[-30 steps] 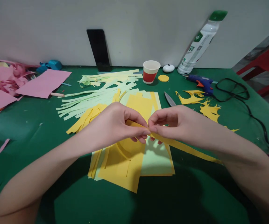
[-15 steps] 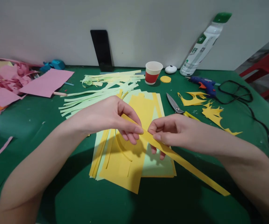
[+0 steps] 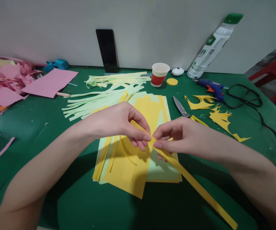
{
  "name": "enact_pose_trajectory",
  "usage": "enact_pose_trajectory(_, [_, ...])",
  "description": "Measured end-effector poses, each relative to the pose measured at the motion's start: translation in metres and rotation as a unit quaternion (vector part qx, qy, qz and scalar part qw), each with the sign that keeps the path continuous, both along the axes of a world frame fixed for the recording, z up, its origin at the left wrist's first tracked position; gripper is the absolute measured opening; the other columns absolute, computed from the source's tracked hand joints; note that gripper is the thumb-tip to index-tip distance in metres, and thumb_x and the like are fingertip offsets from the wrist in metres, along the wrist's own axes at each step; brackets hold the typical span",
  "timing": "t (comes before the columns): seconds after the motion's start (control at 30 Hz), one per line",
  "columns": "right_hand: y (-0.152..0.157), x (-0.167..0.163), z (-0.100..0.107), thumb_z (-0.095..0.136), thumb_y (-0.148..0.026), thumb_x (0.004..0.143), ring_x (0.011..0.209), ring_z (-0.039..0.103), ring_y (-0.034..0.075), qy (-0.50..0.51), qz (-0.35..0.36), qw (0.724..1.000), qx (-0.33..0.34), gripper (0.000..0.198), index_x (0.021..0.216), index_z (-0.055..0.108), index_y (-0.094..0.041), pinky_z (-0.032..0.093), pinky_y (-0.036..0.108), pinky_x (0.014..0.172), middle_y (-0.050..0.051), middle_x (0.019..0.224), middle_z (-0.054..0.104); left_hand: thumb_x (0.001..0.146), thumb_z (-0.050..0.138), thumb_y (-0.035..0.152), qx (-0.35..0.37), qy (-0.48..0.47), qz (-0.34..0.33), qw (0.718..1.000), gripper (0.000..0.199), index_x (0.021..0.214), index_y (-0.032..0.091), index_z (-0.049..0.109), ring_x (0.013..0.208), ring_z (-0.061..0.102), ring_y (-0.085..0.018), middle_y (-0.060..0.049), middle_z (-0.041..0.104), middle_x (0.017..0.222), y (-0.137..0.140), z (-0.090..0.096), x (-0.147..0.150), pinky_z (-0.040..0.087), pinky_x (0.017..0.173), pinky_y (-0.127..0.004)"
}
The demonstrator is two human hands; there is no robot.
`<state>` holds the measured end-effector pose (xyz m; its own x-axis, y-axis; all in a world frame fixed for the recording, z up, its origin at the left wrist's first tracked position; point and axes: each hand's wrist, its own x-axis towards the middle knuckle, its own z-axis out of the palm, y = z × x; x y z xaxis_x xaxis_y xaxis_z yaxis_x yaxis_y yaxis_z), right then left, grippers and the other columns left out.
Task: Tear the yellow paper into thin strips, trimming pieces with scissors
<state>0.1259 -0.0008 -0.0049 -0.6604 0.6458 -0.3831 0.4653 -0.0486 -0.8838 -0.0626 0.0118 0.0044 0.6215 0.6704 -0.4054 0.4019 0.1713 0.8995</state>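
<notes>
A long yellow paper strip [image 3: 195, 185] is pinched by both hands, its free end slanting down toward the lower right. My left hand [image 3: 134, 129] is closed on the strip between thumb and fingers. Close beside it, my right hand [image 3: 170, 135] also grips the strip, fingertips almost touching those of the left. Under the hands lies a stack of yellow paper [image 3: 128, 179] and pale green paper [image 3: 160, 172], with narrow yellow strips on its left side. Pale green strips [image 3: 85, 103] spread out behind my left wrist. Scissors [image 3: 182, 107] with yellow handles lie behind my right hand, partly covered by it.
At the back stand a phone [image 3: 107, 51], a paper cup [image 3: 159, 76] and a leaning bottle [image 3: 211, 48]. A blue glue gun [image 3: 211, 88] with a black cord lies right, near yellow paper scraps [image 3: 224, 119]. Pink paper [image 3: 51, 83] is heaped left.
Both fingertips have drawn closer together on the strip. The strip's free end has swung lower and now hangs more steeply. The whole view has shifted slightly.
</notes>
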Motion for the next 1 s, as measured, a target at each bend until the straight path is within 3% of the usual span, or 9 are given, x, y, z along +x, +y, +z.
enact_pose_trajectory(0.33, [0.001, -0.001, -0.001, 0.063, -0.017, 0.064, 0.043, 0.041, 0.004, -0.003, -0.045, 0.998, -0.032, 0.004, 0.06, 0.064, -0.017, 0.032, 0.017, 0.041, -0.003, 0.049, 0.057, 0.068, 0.067, 0.018, -0.022, 0.013, 0.013, 1.0, 0.004, 0.067, 0.019, 0.07, 0.057, 0.067, -0.009, 0.005, 0.07, 0.058, -0.001, -0.001, 0.001, 0.054, 0.056, -0.013])
enact_pose_trajectory(0.5, [0.002, 0.003, 0.003, 0.068, -0.019, 0.062, 0.044, 0.046, 0.006, 0.027, -0.099, 0.995, -0.011, 0.007, 0.057, 0.063, -0.019, 0.036, 0.018, 0.041, -0.003, 0.05, 0.059, 0.071, 0.067, 0.023, 0.011, -0.081, 0.057, 0.995, 0.007, 0.068, 0.017, 0.07, 0.055, 0.065, -0.01, 0.002, 0.07, 0.062, 0.0, -0.007, 0.002, 0.054, 0.056, -0.016])
enact_pose_trajectory(0.63, [0.002, 0.007, 0.005, 0.07, -0.022, 0.065, 0.052, 0.049, 0.006, 0.133, -0.219, 0.963, 0.084, 0.01, 0.058, 0.063, -0.021, 0.039, 0.017, 0.048, -0.005, 0.055, 0.055, 0.075, 0.065, 0.029, 0.092, -0.201, 0.139, 0.965, 0.011, 0.074, 0.018, 0.067, 0.059, 0.064, -0.008, 0.003, 0.068, 0.07, -0.004, -0.013, 0.01, 0.051, 0.052, -0.014])
enact_pose_trajectory(0.7, [0.003, 0.007, 0.003, 0.068, -0.024, 0.068, 0.057, 0.049, 0.006, 0.182, -0.262, 0.941, 0.112, 0.01, 0.06, 0.063, -0.021, 0.04, 0.017, 0.052, -0.004, 0.06, 0.055, 0.076, 0.064, 0.029, 0.129, -0.208, 0.159, 0.956, 0.011, 0.08, 0.019, 0.066, 0.064, 0.063, -0.007, 0.003, 0.067, 0.076, -0.009, -0.014, 0.016, 0.052, 0.057, -0.015])
enact_pose_trajectory(0.8, [0.003, 0.004, 0.002, 0.069, -0.025, 0.068, 0.055, 0.046, 0.005, 0.225, -0.315, 0.918, 0.092, 0.011, 0.062, 0.062, -0.02, 0.039, 0.017, 0.052, -0.004, 0.061, 0.053, 0.074, 0.065, 0.028, 0.167, -0.172, 0.153, 0.959, 0.014, 0.08, 0.015, 0.066, 0.069, 0.062, -0.009, 0.0, 0.066, 0.078, -0.018, -0.015, 0.026, 0.052, 0.064, -0.017])
enact_pose_trajectory(0.9, [0.002, 0.002, 0.001, 0.07, -0.028, 0.068, 0.053, 0.046, 0.005, 0.235, -0.332, 0.911, 0.07, 0.014, 0.063, 0.062, -0.018, 0.039, 0.019, 0.05, -0.004, 0.062, 0.053, 0.073, 0.067, 0.025, 0.149, -0.162, 0.145, 0.965, 0.016, 0.082, 0.013, 0.065, 0.071, 0.065, -0.011, -0.001, 0.068, 0.077, -0.027, -0.016, 0.032, 0.053, 0.068, -0.019])
enact_pose_trajectory(1.0, [-0.001, 0.004, 0.003, 0.069, -0.031, 0.069, 0.053, 0.048, 0.005, 0.229, -0.309, 0.919, 0.088, 0.012, 0.069, 0.065, -0.019, 0.039, 0.018, 0.048, -0.004, 0.064, 0.056, 0.077, 0.062, 0.024, 0.111, -0.176, 0.155, 0.966, 0.012, 0.081, 0.013, 0.064, 0.065, 0.067, -0.01, 0.001, 0.068, 0.074, -0.032, -0.014, 0.033, 0.054, 0.062, -0.015])
